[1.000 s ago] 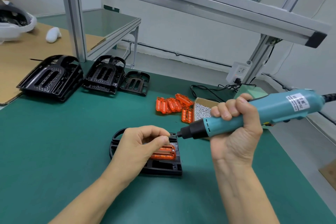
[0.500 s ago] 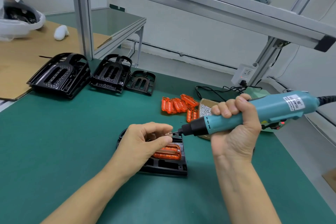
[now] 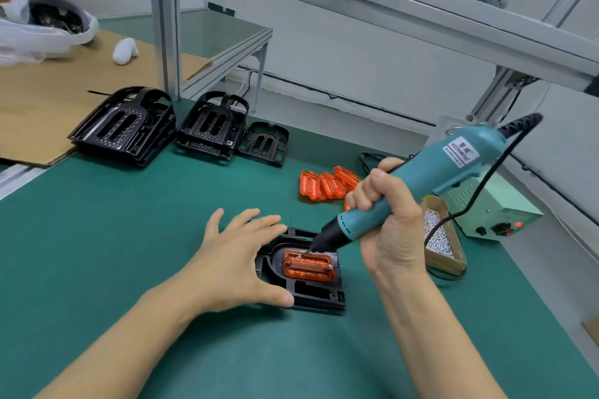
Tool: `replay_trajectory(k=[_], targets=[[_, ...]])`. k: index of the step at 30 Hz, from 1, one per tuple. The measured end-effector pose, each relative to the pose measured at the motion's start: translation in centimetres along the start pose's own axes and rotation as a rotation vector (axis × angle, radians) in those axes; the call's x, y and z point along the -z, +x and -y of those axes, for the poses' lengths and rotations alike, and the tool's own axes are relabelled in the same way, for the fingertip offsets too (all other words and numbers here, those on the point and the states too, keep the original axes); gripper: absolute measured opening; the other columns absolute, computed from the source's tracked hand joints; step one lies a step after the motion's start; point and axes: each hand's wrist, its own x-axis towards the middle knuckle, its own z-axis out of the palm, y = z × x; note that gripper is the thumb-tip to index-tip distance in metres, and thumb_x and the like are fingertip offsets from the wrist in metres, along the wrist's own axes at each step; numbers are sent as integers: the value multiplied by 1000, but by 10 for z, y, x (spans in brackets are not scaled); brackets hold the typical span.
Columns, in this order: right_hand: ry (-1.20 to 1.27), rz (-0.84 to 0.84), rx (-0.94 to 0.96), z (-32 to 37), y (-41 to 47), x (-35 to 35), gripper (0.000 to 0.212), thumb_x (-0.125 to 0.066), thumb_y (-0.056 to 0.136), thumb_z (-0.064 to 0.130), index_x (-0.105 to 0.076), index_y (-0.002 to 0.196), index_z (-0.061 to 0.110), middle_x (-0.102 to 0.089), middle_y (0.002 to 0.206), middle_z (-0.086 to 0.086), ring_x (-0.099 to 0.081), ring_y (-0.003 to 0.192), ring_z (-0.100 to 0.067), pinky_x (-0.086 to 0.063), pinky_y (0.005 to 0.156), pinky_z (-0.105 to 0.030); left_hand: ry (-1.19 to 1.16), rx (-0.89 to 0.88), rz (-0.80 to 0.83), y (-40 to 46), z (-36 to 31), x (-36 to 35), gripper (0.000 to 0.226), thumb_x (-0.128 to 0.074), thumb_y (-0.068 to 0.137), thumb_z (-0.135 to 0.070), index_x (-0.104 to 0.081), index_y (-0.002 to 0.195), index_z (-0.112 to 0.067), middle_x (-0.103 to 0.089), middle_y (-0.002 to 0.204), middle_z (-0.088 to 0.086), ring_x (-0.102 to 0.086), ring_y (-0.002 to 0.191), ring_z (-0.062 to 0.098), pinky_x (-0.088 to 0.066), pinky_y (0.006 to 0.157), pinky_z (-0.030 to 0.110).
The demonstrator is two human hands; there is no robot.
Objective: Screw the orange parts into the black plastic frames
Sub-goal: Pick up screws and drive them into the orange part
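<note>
A glossy translucent orange plastic part sat in a matt black plastic frame on a smooth green mat, beneath brushed aluminium framing.

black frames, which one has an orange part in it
The black frame under the screwdriver tip, by the left hand; the three stacks behind hold none.

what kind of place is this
Most likely a small assembly workstation in a workshop or factory: a corded electric screwdriver, stacks of black plastic frames on a green bench mat, and a box of screws.
</note>
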Motion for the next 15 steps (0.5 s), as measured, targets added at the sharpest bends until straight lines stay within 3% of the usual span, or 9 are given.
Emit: replay_trajectory(k=[5, 12, 15], targets=[[-42, 52, 10, -8, 2, -5, 19, -54, 75, 0, -56, 77, 19, -39, 50, 5, -38, 42, -11, -39, 48, -23, -40, -37, -60, 2, 0, -2, 104, -72, 55, -70, -29, 144, -41, -20, 154, -21, -9, 139, 3, -2, 109, 30], [-131, 105, 16, -13, 2, -11, 20, -55, 75, -1, -55, 77, 19, -40, 49, 5, -37, 42, -12, -38, 48, -24, -39, -44, -82, 2, -3, 1, 102, -73, 56, -66, -29, 143, -38, -28, 149, -20, -14, 132, 3, -8, 107, 30], [-167, 132, 18, -13, 3, -13, 20, -55, 76, -1, -55, 76, 18, -40, 49, 4, -37, 42, -13, -38, 48, -25, -67, -44, -100, 0, -5, 2, 101, -75, 57, -64, -30, 143, -37, -32, 133, -30, -12, 112, -4, -12, 102, 29]])
